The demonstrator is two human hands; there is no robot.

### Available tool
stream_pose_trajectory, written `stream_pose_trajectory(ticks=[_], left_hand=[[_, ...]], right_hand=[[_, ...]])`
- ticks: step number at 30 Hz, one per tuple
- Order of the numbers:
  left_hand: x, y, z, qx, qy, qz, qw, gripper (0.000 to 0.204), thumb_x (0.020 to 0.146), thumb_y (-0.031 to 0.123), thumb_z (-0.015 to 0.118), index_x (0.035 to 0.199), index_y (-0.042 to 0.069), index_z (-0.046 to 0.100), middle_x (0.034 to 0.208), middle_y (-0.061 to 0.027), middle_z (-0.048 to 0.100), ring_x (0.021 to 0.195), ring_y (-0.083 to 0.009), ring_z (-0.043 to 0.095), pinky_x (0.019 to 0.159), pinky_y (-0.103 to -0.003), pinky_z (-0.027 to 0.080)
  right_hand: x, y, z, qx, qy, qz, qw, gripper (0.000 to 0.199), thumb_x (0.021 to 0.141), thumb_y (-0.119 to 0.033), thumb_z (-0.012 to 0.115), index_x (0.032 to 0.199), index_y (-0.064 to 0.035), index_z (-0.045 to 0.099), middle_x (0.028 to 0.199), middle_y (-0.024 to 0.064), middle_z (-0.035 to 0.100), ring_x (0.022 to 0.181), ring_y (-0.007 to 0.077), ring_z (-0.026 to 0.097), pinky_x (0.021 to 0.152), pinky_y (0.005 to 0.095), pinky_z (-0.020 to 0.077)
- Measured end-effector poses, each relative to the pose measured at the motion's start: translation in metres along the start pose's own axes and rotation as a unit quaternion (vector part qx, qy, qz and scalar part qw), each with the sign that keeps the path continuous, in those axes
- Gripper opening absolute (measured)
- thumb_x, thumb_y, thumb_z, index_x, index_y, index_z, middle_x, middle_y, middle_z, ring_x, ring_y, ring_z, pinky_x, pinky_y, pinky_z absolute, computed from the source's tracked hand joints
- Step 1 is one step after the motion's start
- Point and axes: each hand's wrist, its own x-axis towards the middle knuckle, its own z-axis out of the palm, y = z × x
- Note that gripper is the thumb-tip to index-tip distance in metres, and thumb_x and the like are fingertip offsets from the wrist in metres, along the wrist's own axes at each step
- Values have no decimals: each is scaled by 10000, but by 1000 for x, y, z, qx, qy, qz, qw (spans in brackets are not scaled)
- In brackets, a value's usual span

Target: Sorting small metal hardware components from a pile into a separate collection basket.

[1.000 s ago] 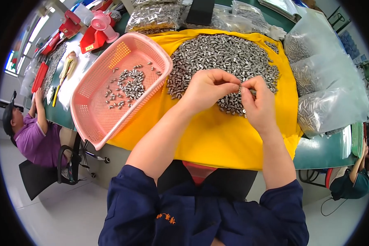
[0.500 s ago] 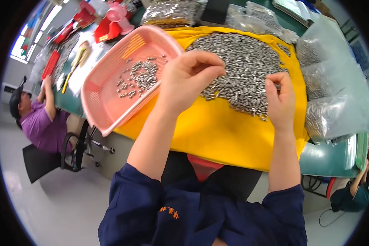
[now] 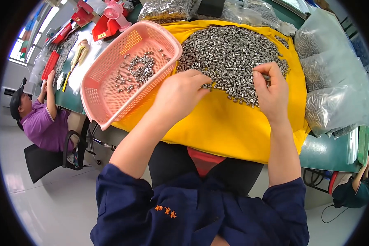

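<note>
A wide pile of small silvery cylindrical metal parts (image 3: 229, 57) is spread over a yellow cloth (image 3: 229, 127) in front of me. At the pile's near left edge my left hand (image 3: 182, 94) is closed in a pinch, with a small metal part (image 3: 206, 86) between thumb and forefinger. My right hand (image 3: 273, 92) hovers over the pile's near right edge, thumb and forefinger pressed together; whatever they hold is hidden. Left of the pile, a pink perforated plastic basket (image 3: 95, 88) contains a scatter of the same metal parts.
Clear bags of metal parts (image 3: 322, 108) lie along the right side, with more bags (image 3: 166, 10) behind the cloth. A pink fan (image 3: 115, 12) and red bins (image 3: 104, 29) stand far left. One person (image 3: 45, 119) sits at left, another (image 3: 352, 190) at right.
My left hand has come down and toward me, from above the pile to its near edge. The right hand has shifted slightly left. The whole view has tilted a little.
</note>
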Motion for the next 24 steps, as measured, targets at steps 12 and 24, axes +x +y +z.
stream_pose_trajectory(ticks=[12,24], left_hand=[[34,-16,28,38,-76,-31,996,107,705,97,579,792,37,598,776,-102,573,724,-242,572,657,-327,452],[46,1,45,-587,-37,-167,791,156,725,-39,582,876,-6,564,810,-69,594,750,-137,585,681,-242,487]], right_hand=[[0,-5,2,-1,-10,4,1000,48,764,-21,516,809,-16,501,626,30,522,514,62,470,475,209,397],[2,-5,-5,82,-93,105,987,56,755,-45,510,803,-18,496,692,30,534,597,64,470,535,205,404]])
